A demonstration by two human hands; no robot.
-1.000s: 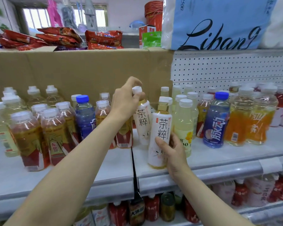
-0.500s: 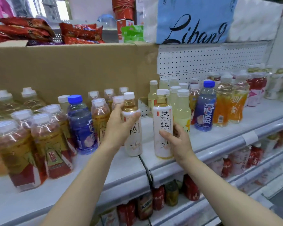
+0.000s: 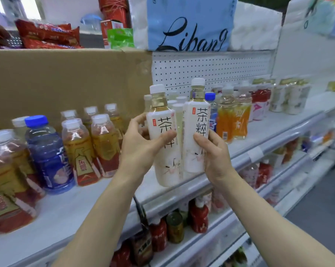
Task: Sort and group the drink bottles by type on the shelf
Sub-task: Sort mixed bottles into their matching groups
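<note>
Your left hand (image 3: 141, 149) grasps one white tea bottle (image 3: 163, 149); your right hand (image 3: 213, 151) grasps another white bottle (image 3: 196, 128), touching, above the shelf (image 3: 259, 132).

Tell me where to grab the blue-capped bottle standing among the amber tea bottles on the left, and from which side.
Grip the blue-capped bottle round its narrower shoulder just under the cap, coming from the front and above. It stands upright at the front, but amber tea bottles crowd both sides, so the lower body looks hard to wrap.
</note>
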